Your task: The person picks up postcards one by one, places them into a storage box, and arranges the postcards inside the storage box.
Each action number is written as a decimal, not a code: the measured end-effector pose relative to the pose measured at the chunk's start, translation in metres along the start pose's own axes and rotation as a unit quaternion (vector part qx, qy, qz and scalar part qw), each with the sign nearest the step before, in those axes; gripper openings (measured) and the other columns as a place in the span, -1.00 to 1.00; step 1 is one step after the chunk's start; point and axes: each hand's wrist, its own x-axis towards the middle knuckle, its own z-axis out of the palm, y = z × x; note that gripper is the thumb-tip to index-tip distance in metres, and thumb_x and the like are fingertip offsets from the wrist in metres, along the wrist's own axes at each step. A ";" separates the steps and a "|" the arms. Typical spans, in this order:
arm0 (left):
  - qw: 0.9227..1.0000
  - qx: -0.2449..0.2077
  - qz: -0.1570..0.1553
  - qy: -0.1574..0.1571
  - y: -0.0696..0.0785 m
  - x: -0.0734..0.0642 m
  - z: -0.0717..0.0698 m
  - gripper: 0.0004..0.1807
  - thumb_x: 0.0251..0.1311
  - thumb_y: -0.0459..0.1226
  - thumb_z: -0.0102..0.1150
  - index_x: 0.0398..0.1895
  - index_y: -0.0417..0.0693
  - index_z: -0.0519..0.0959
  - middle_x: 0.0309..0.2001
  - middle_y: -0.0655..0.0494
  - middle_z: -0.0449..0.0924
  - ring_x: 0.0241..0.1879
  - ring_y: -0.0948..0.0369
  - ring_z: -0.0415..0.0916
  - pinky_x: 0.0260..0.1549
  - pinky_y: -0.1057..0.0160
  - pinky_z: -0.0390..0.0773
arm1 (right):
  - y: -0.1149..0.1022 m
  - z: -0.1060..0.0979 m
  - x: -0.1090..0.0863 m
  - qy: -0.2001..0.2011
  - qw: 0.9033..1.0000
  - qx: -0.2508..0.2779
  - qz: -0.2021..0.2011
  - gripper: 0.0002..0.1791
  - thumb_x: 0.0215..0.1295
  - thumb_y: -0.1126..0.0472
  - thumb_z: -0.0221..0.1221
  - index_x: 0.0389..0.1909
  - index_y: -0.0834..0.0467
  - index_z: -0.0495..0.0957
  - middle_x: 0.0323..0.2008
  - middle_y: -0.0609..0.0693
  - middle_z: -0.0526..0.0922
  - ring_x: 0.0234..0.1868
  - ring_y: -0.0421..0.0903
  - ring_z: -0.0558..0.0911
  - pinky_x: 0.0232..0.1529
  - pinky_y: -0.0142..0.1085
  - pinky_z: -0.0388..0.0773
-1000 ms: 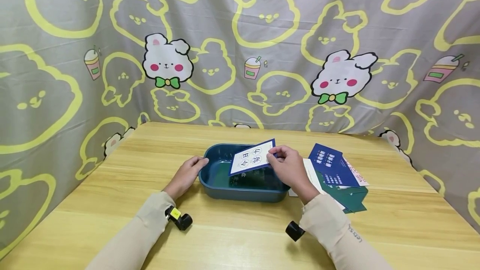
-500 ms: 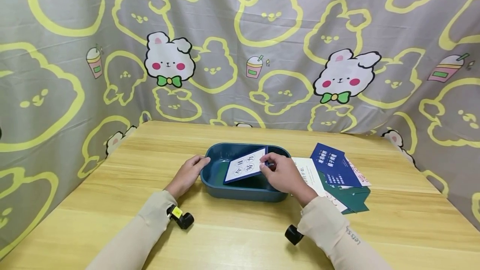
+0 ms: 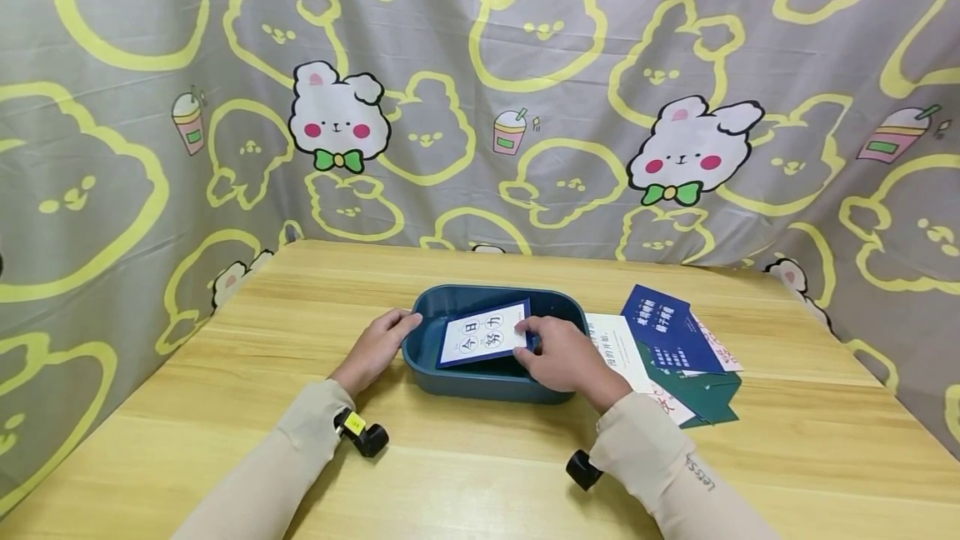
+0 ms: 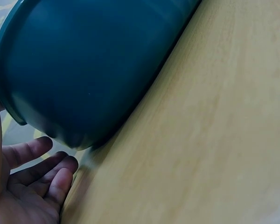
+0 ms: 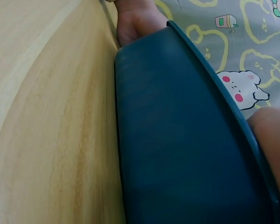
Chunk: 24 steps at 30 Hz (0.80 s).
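Observation:
A dark blue-green plastic basin [image 3: 480,388] sits on the wooden table, its outer wall [image 4: 84,60] filling much of the left wrist view. My left hand [image 3: 375,350] holds its left end, thumb at the rim and the other fingers loosely bent outside the wall. Inside the basin, my right hand [image 3: 562,357] pinches the right edge of a white card with a blue border [image 3: 483,333], printed with large circled characters. The card lies slanted over the basin's inside, characters facing up. In the right wrist view, the wall hides the card and most of the right hand.
Right of the basin lies an overlapping pile of cards: a dark blue card [image 3: 660,327], a white card [image 3: 622,352] and a green card [image 3: 708,398] among them. Behind the wooden table [image 3: 465,473] hangs a grey curtain [image 3: 450,48] with yellow cartoon outlines.
My right hand has lowered the white, blue-bordered card into the basin and shifted it slightly left, turning it flatter. My left hand has stayed at the basin's left end.

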 end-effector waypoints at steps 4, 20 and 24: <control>1.000 0.002 0.000 -0.001 0.000 0.000 0.000 -0.45 0.42 0.10 -0.10 0.08 -0.20 0.50 0.05 -0.07 0.49 0.02 0.03 0.39 0.06 -0.02 0.35 | -0.002 0.000 0.000 -0.006 1.000 -0.027 0.006 -0.57 0.29 0.08 0.24 0.14 0.16 0.56 -0.08 0.06 0.57 -0.30 -0.10 0.50 -0.25 -0.19 0.48; 1.000 -0.005 -0.002 -0.005 0.001 0.000 0.001 -0.43 0.41 0.13 -0.09 0.10 -0.18 0.50 0.05 -0.06 0.50 0.01 0.03 0.40 0.06 -0.02 0.36 | -0.005 0.000 -0.001 -0.011 0.996 -0.078 0.030 -0.53 0.31 0.00 0.19 0.14 0.19 0.55 0.10 0.16 0.55 0.07 0.04 0.53 0.10 0.04 0.43; 1.000 -0.002 0.000 -0.002 0.001 -0.002 0.000 -0.43 0.41 0.12 -0.08 0.09 -0.19 0.50 0.03 -0.06 0.50 -0.01 0.04 0.39 0.04 -0.01 0.36 | -0.007 0.001 -0.001 -0.013 0.996 -0.086 0.035 -0.51 0.31 -0.01 0.18 0.15 0.20 0.54 0.10 0.18 0.55 0.09 0.08 0.52 0.11 0.05 0.43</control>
